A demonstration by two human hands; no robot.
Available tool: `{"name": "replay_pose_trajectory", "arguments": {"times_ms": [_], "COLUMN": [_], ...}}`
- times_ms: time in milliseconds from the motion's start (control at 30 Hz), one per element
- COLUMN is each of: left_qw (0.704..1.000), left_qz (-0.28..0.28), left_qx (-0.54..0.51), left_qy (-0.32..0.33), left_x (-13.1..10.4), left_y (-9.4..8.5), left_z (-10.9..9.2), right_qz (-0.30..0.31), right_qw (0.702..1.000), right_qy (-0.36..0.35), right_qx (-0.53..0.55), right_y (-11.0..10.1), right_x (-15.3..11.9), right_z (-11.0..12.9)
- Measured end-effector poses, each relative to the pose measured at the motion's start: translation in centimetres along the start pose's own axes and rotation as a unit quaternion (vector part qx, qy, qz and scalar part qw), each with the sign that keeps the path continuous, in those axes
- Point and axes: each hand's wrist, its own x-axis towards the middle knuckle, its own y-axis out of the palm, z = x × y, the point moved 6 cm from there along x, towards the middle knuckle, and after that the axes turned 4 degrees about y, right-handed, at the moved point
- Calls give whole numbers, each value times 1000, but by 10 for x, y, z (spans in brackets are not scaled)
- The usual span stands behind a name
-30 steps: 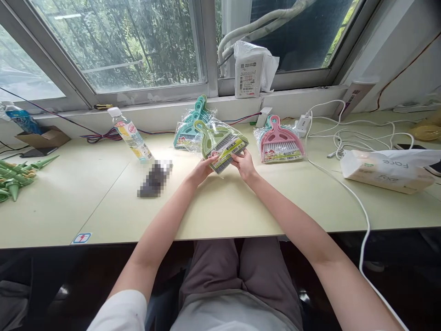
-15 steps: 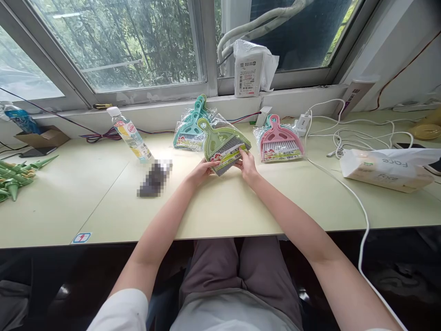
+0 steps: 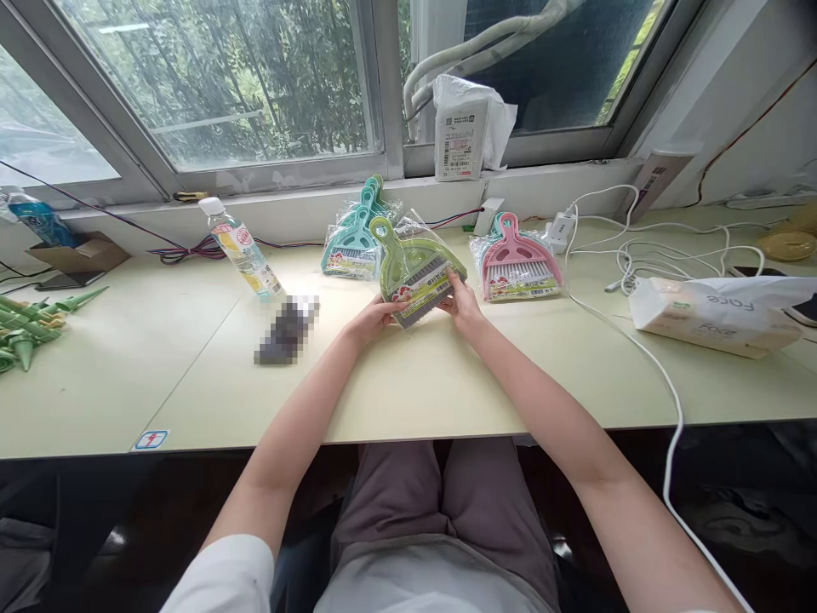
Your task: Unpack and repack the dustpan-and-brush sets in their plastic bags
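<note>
Between my two hands is a green dustpan and brush set (image 3: 418,266) in clear wrap, tilted, its handle toward the upper left and grey bristles facing me. My left hand (image 3: 375,317) grips its lower left corner, thumb over the printed label. At the right edge my right hand (image 3: 460,302) is closed on it, thumb on the front and fingers behind. Wrapped teal dustpan sets (image 3: 357,234) lie just behind it to the left. To the right lies a wrapped pink dustpan set (image 3: 516,255), with a bit of teal showing behind its handle.
On the table (image 3: 408,392) a drink bottle (image 3: 241,249) stands left, near a blurred dark object (image 3: 286,332). Green folded pieces (image 3: 31,328) lie far left. A tissue pack (image 3: 718,315) and white cables (image 3: 664,247) occupy the right. A white packet (image 3: 460,136) stands on the sill.
The green dustpan set has shifted very slightly to the right with both hands still on it. Everything else stays in place.
</note>
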Motion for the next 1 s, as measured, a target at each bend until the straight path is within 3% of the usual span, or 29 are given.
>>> {"name": "replay_pose_trajectory", "arguments": {"times_ms": [167,233,367,600,1000], "left_qw": [999,999,999,1000,999], "left_qz": [-22,-32,-19,-9,-12], "left_qx": [-16,-21,-21,-20,37], "left_qy": [20,21,17,15,14], "left_x": [0,-1,-3,-5,-5], "left_y": [-5,-7,-4,2,1], "left_z": [-6,-8,-10,-10,-15], "right_qz": [121,141,104,124,101], "right_qw": [992,988,992,990,990], "right_qy": [-32,-58,-70,-49,-95], "right_qx": [-7,-12,-17,-40,-9], "right_y": [18,25,28,24,29], "right_x": [1,-4,-10,-2,-13], "right_z": [-7,-10,-12,-7,-3]}}
